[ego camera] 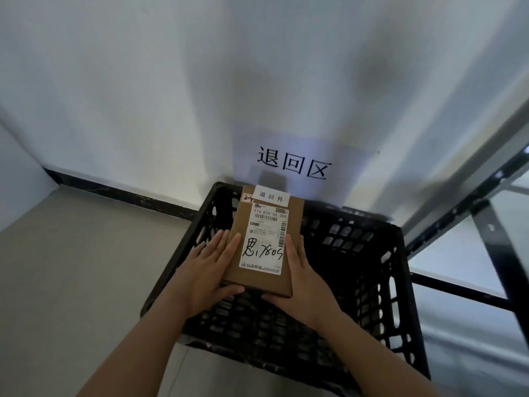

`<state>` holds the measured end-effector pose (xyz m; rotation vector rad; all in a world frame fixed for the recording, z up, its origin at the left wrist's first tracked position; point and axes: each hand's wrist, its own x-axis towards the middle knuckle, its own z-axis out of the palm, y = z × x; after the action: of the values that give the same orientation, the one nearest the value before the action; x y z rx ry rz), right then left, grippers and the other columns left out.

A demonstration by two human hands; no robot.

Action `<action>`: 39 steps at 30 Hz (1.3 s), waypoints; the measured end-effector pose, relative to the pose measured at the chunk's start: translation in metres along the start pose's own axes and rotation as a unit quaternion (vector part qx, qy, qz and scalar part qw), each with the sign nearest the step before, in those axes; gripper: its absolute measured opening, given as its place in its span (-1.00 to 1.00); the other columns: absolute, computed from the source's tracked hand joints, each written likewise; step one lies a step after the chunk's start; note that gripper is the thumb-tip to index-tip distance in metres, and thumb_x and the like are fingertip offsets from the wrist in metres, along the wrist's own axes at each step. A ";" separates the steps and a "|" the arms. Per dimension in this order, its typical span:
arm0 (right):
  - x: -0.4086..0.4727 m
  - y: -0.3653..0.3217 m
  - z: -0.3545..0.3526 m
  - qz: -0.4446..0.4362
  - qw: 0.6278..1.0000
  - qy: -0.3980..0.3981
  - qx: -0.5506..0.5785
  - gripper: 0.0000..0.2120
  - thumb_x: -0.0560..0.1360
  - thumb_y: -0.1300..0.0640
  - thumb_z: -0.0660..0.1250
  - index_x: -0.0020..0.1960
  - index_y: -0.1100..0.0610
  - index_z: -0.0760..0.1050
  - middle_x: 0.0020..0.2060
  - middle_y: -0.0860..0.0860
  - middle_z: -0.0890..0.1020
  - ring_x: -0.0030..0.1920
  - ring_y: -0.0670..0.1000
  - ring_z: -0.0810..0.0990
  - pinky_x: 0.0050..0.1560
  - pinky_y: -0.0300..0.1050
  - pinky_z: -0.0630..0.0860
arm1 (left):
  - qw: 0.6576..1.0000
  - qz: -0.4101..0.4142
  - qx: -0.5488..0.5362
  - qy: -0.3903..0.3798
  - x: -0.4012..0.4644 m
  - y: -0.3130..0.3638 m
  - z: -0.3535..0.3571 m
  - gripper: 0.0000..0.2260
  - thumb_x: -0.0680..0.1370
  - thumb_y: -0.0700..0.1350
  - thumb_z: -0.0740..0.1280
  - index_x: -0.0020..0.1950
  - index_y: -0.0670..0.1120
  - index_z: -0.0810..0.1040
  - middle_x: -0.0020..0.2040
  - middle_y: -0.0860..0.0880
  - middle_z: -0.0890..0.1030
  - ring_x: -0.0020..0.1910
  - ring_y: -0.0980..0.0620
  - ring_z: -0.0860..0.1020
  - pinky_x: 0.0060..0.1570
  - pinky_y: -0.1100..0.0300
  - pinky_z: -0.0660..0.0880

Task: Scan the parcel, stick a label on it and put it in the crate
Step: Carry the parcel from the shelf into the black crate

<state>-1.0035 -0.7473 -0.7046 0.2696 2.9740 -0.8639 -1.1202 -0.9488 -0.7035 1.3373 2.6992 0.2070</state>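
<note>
A flat brown cardboard parcel (294,224) is held over the open top of a black plastic lattice crate (400,270). The parcel carries a white shipping label with barcodes and black handwriting (264,242), and a small white sticker (271,196) at its far end. My left hand (206,273) grips the parcel's left near corner, thumb under the near edge. My right hand (303,282) grips its right near corner the same way. The crate's inside looks dark, and I cannot tell what lies in it.
The crate stands on a beige floor (71,282) against a white wall with a dark skirting board (120,193). A paper sign with black characters (294,164) hangs on the wall behind the crate. A metal shelf frame (492,242) stands at the right.
</note>
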 end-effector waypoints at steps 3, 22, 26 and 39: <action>0.004 0.013 0.015 0.007 1.000 -0.013 -0.008 0.14 0.28 -0.36 0.34 0.33 -0.23 -0.58 0.51 0.05 -0.32 0.35 0.07 0.41 0.20 -0.06 0.50 | 1.000 -0.003 0.002 -0.020 0.005 -0.003 0.021 -0.10 0.26 0.52 -0.32 0.41 0.02 -0.47 0.52 0.00 -0.23 0.49 0.02 -0.27 0.47 0.08 -0.09; 0.006 0.072 0.071 0.126 0.970 -0.208 0.007 0.07 0.44 -0.11 0.36 0.40 -0.13 -0.56 0.43 0.14 -0.49 0.39 0.17 0.34 0.39 -0.02 0.33 | 0.961 -0.079 -0.066 -0.256 0.041 0.016 0.086 -0.16 0.47 0.20 0.27 0.46 0.20 -0.32 0.55 -0.02 -0.14 0.52 0.00 -0.16 0.45 -0.13 0.01; 0.008 0.075 0.079 0.139 0.963 -0.232 0.006 0.04 0.49 -0.05 0.32 0.39 -0.07 -0.59 0.39 0.19 -0.54 0.31 0.18 0.43 0.33 -0.04 0.38 | 0.956 -0.075 -0.094 -0.269 0.045 0.013 0.097 -0.16 0.47 0.14 0.31 0.45 0.23 -0.30 0.55 -0.03 -0.14 0.52 -0.01 -0.17 0.47 -0.10 -0.01; 0.019 0.087 0.094 0.167 0.942 -0.288 -0.049 -0.14 0.57 0.08 0.21 0.47 -0.05 -0.45 0.45 0.17 -0.45 0.39 0.22 0.32 0.31 0.02 0.41 | 0.940 -0.065 0.004 -0.336 0.063 0.014 0.108 -0.34 0.57 0.04 0.19 0.47 0.22 -0.21 0.55 -0.06 -0.12 0.52 -0.09 -0.10 0.42 -0.17 0.11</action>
<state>-1.0086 -0.7223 -0.8313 0.4168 2.3284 -0.6175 -1.1284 -0.8830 -0.8104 0.9826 2.1833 -0.2374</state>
